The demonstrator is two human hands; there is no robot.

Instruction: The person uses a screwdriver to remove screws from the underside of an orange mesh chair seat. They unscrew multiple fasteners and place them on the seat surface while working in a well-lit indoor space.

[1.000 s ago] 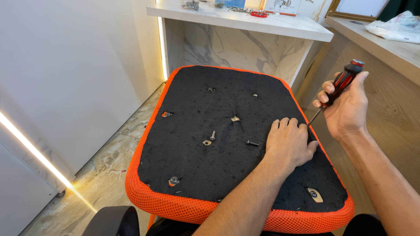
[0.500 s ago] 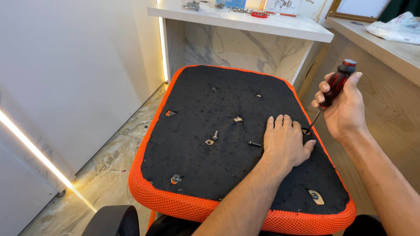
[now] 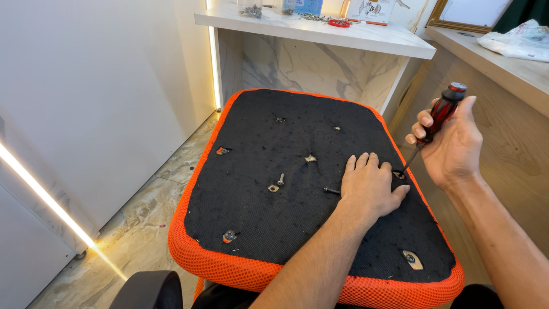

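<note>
Step in hand: you are driving a screw at the right edge of the seat (image 3: 274, 229), by the look of it; the screwdriver (image 3: 437, 123) tip sits in a hole just beside your left thumb.
Right hand (image 3: 452, 146): fingers closed around the red-and-black handle, shaft slanting down and left.
Left hand (image 3: 369, 189): flat, fingers together, pressing on the black fabric right of centre; it grips nothing.
Next move calls for: keeping the tip seated and the shaft in line with the hole, with the seat held steady.
Seat: centre of the frame, upside down; black fabric underside, orange mesh rim, several mounting holes showing metal.
Loose screws: one bolt (image 3: 281, 179) left of centre, a dark screw (image 3: 330, 189) just beside your left hand.
Surroundings: marble-look counter (image 3: 320, 31) at the top, wooden cabinet (image 3: 514, 131) at right, stone-look floor (image 3: 137, 240) at lower left.
</note>
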